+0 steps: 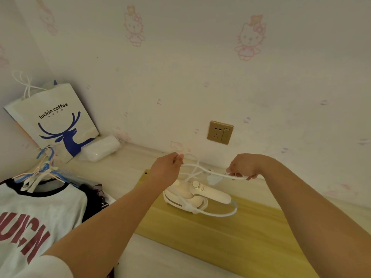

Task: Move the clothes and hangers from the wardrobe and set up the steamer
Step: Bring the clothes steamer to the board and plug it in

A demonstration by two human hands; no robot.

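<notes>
A cream handheld steamer [197,195] lies on a yellow-green board [230,237]. Its white cord [202,171] loops above it, with another loop lying round its base. My left hand [167,169] pinches the cord at the left, above the steamer. My right hand [246,166] grips the cord further right, with the plug end hanging pale and blurred between the hands. At the left lie clothes, a white T-shirt with red letters [38,215] on top, and several blue and white hangers [43,169] at its collar.
A gold wall socket with a switch [220,132] is on the wallpapered wall just above and behind the steamer. A luckin coffee paper bag [54,121] leans in the left corner, with a white plastic packet [100,148] beside it.
</notes>
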